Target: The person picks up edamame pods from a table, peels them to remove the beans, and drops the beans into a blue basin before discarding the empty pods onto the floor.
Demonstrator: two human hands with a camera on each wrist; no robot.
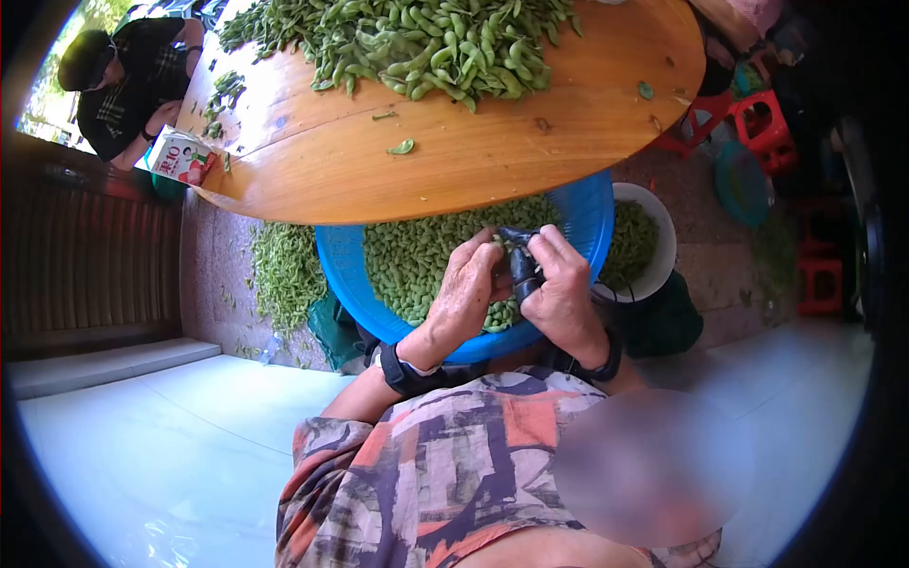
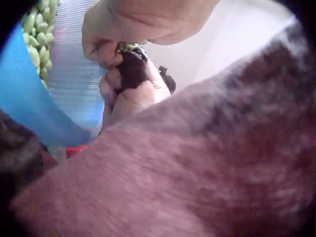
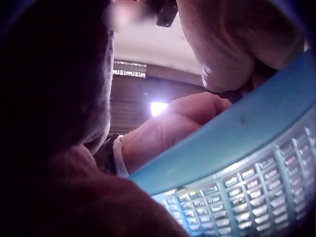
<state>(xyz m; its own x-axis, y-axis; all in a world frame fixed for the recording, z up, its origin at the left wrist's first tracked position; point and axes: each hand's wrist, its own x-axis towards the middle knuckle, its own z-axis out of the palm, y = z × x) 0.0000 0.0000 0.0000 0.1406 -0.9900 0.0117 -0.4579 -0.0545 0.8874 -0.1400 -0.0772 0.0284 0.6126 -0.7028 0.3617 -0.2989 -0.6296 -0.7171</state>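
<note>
Over the blue basket point(image 1: 333, 275) of shelled green beans point(image 1: 407, 260), both hands meet at the fingertips. The left hand point(image 1: 461, 293) pinches a small green pod point(image 2: 132, 46), mostly hidden by fingers. Black covers point(image 1: 523, 270) sit on the thumb and a finger of the right hand point(image 1: 566, 293), which grips the pod from the other side. In the left wrist view the left hand point(image 2: 148, 19) lies above the right hand point(image 2: 138, 98). Behind the basket rim point(image 3: 237, 128) in the right wrist view are the left hand point(image 3: 165, 131) and part of the right hand point(image 3: 232, 44).
A wooden table point(image 1: 454, 161) with heaped pods point(image 1: 445, 47) stands beyond the basket. Empty pods point(image 1: 284, 275) lie on the floor at left; a white bowl point(image 1: 663, 222) of green pieces is at right. Red stools point(image 1: 765, 133) and a seated person point(image 1: 123, 95) are farther off.
</note>
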